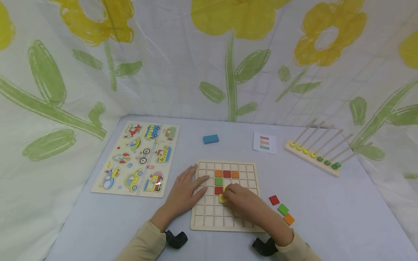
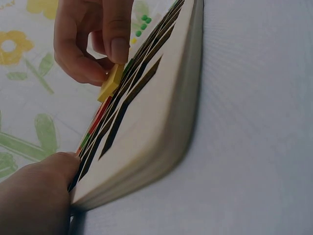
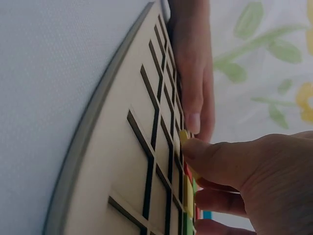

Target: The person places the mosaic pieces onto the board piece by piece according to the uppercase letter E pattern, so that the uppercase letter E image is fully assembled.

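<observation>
A wooden grid board (image 1: 209, 222) lies in front of the person. My right hand (image 1: 245, 203) pinches a yellow tile (image 1: 222, 198) between thumb and fingers, low over the squares just below a red tile (image 1: 218, 190). In the left wrist view that yellow tile (image 2: 111, 84) is tilted. Another yellow tile (image 3: 189, 196) sits on the board, partly behind the right fingers. My left hand (image 1: 184, 189) rests with spread fingers on the board's left edge. Up the grid are a green tile (image 1: 218, 181) and a row of orange (image 1: 218, 173), red (image 1: 226, 174) and orange tiles.
Loose red (image 1: 274, 200), green (image 1: 283, 209) and orange tiles (image 1: 289, 219) lie right of the board. A vehicle puzzle (image 1: 128, 188) is at left, a blue block (image 1: 210, 139) and pattern card (image 1: 265, 143) behind, a pegged bead rack (image 1: 313, 158) at back right.
</observation>
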{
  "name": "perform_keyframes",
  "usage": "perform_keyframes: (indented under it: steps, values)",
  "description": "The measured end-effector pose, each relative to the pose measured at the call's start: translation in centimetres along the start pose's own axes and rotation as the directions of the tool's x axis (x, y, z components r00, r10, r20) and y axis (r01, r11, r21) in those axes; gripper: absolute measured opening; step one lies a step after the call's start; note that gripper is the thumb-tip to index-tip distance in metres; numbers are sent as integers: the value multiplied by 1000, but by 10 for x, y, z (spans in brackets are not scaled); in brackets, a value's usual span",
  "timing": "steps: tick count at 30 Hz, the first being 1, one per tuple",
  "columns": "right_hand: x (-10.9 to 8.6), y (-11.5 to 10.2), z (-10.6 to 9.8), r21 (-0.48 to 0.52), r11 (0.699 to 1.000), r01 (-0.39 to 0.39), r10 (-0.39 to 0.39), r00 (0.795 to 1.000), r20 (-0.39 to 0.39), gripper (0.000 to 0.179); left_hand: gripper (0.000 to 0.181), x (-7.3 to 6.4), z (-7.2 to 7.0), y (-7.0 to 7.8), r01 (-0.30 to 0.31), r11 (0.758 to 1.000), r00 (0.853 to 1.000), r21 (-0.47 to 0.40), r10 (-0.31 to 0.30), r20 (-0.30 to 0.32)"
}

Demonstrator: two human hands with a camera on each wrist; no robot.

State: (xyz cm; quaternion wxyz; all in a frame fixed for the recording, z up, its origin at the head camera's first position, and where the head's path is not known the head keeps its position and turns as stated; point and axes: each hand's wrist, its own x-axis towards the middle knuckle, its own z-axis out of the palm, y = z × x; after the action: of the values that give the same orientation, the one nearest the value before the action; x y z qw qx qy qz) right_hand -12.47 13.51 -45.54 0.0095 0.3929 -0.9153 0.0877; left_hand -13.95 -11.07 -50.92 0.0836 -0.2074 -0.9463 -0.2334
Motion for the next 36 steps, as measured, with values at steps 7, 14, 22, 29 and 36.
perform_keyframes:
  steps: [7, 14, 22, 29, 36]
  values:
    - [4, -4, 3, -5, 1000, 22, -22, 1000, 10, 24, 43, 0, -1, 0, 10, 1000, 1000, 5, -10, 20]
    - [7, -6, 4, -4, 999, 48, -48, 999, 16, 23, 43, 0, 0, 0, 17, 1000, 999, 9, -17, 28]
    - [8, -7, 5, -16, 998, 53, -53, 998, 14, 23, 43, 0, 0, 0, 17, 1000, 1000, 8, -17, 24]
    - [7, -7, 4, -28, 998, 56, -56, 998, -4, 22, 44, 0, 1, 0, 21, 1000, 999, 11, -22, 27]
    - [-6, 9, -4, -1, 1000, 19, -19, 995, -101, 21, 43, 0, 0, -1, 11, 1000, 1000, 5, -12, 19]
